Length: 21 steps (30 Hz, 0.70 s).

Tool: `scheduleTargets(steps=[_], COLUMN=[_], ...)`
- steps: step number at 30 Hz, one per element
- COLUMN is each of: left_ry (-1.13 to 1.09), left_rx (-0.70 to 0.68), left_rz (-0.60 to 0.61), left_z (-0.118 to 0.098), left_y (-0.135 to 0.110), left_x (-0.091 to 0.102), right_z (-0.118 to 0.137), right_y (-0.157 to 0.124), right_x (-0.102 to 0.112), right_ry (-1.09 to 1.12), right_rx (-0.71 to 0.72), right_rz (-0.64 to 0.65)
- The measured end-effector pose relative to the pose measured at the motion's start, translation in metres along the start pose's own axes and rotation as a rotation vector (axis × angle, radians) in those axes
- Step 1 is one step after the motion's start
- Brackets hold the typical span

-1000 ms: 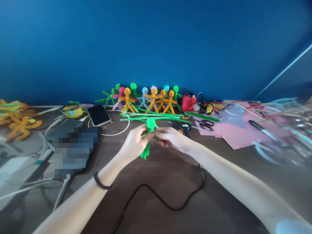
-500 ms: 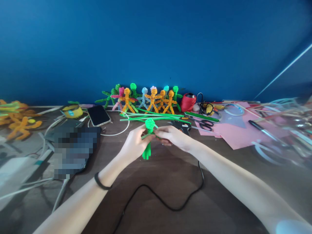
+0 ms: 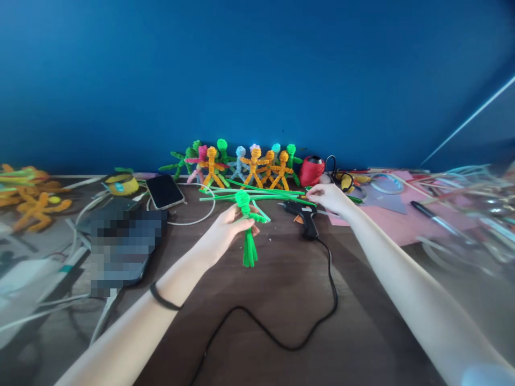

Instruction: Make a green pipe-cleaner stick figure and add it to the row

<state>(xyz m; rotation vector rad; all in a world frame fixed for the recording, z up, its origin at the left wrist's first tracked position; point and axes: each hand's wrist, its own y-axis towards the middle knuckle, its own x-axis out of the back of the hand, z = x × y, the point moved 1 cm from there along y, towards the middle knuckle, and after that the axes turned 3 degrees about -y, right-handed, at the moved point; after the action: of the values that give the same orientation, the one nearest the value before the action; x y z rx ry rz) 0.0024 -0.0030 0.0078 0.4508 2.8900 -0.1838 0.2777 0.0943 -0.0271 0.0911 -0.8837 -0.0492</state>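
Note:
My left hand (image 3: 234,224) is closed around a green pipe-cleaner figure (image 3: 243,201), held upright above the table. It has a wound round head, a twisted arm (image 3: 259,217) sticking out to the right and a bundle of loose straight strands hanging below my fingers. My right hand (image 3: 326,197) is stretched forward, its fingers drawn together at the right ends of loose green pipe cleaners (image 3: 257,193). Whatever is between those fingertips is hidden. Just below that hand lies a black glue gun (image 3: 306,214).
Several finished pipe-cleaner figures (image 3: 255,161) stand along the blue wall. A phone (image 3: 164,191), a yellow tape roll (image 3: 121,184) and a dark device (image 3: 129,246) lie left. Pink paper (image 3: 418,220) and a marker (image 3: 426,212) lie right. A black cord (image 3: 277,340) curves across the front.
My right hand has left the green figure and moved right and away to the loose pipe cleaners, covering the scissors there. My left hand still holds the figure, its twisted arm now exposed.

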Motion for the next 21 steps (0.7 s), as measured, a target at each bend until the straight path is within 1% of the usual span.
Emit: scheduleTargets(steps=[2, 4, 7, 9, 14, 18, 21], left_ry=[-0.142, -0.267, -0.37, -0.378, -0.306, -0.29, -0.215], left_rx=[0.038, 0.085, 0.121, 0.108, 0.083, 0.006, -0.091], left_rz=[0.019, 0.036, 0.038, 0.03, 0.032, 0.015, -0.048], left_z=[-0.001, -0.004, -0.007, -0.008, -0.005, -0.005, -0.007], left_y=[0.001, 0.002, 0.003, 0.003, 0.005, 0.009, 0.011], left_x=[0.001, 0.002, 0.002, 0.002, 0.005, 0.011, 0.018], right_z=[-0.007, -0.008, -0.004, -0.001, 0.004, 0.007, 0.011], right_y=[0.001, 0.0, -0.003, -0.005, -0.007, -0.005, -0.005], right_x=[-0.001, -0.001, 0.001, 0.003, 0.006, 0.011, 0.02], right_ry=[-0.103, -0.158, -0.2, -0.234, -0.318, -0.201, -0.038], right_rx=[-0.003, 0.001, 0.016, 0.036, 0.074, 0.083, 0.099], right_rz=[0.028, 0.05, 0.072, 0.088, 0.098, 0.073, 0.078])
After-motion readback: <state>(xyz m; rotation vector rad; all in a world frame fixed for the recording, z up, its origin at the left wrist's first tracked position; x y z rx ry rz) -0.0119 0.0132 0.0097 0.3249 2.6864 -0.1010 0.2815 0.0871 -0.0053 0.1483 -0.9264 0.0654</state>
